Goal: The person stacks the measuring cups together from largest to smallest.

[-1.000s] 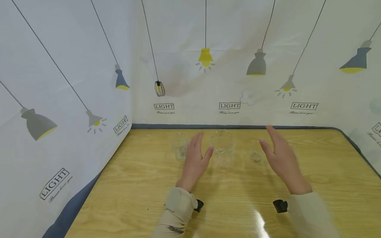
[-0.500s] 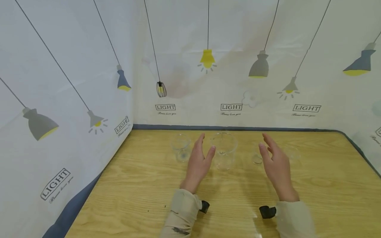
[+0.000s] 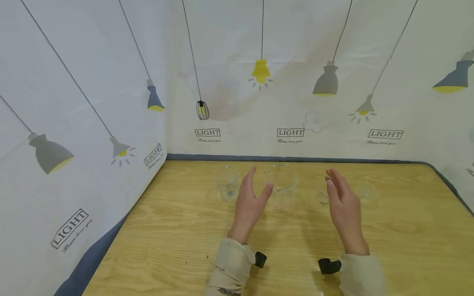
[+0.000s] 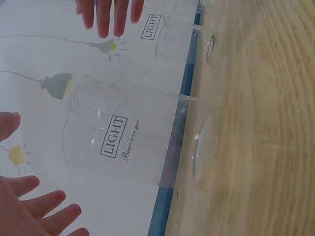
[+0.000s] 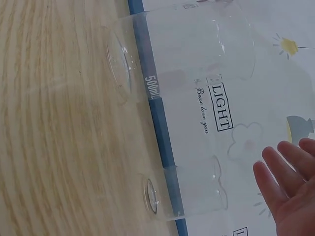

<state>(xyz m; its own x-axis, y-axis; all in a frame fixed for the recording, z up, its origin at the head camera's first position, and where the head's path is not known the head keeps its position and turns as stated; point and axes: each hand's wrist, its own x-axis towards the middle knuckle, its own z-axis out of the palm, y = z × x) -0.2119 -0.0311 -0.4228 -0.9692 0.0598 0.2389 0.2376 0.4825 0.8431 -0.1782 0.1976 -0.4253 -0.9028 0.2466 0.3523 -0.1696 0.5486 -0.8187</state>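
A large clear glass beaker (image 3: 281, 179), marked 500ml in the right wrist view, stands upright at the middle back of the table. My left hand (image 3: 249, 207) is spread at its left, thumb overlapping the beaker's edge in the head view. Fingers straight, my right hand (image 3: 345, 207) hovers farther right and holds nothing. Close to its thumb side is a small beaker (image 3: 322, 198), partly hidden by that hand; the right wrist view shows this small beaker (image 5: 197, 191) whole. Another small beaker (image 3: 226, 179), with a bluish spot low down, stands left of my left hand.
Farther right, behind my right hand, a faint clear glass vessel (image 3: 366, 191) stands on the wood-grain table (image 3: 166, 238). A white printed sheet (image 3: 237, 94) walls the back and sides. Black wrist mounts (image 3: 261, 260) stick out inward from both cuffs.
My right hand has moved left, and its fingers have drawn closer together. The left hand has shifted slightly right. The glass vessels have stayed in place on the table.
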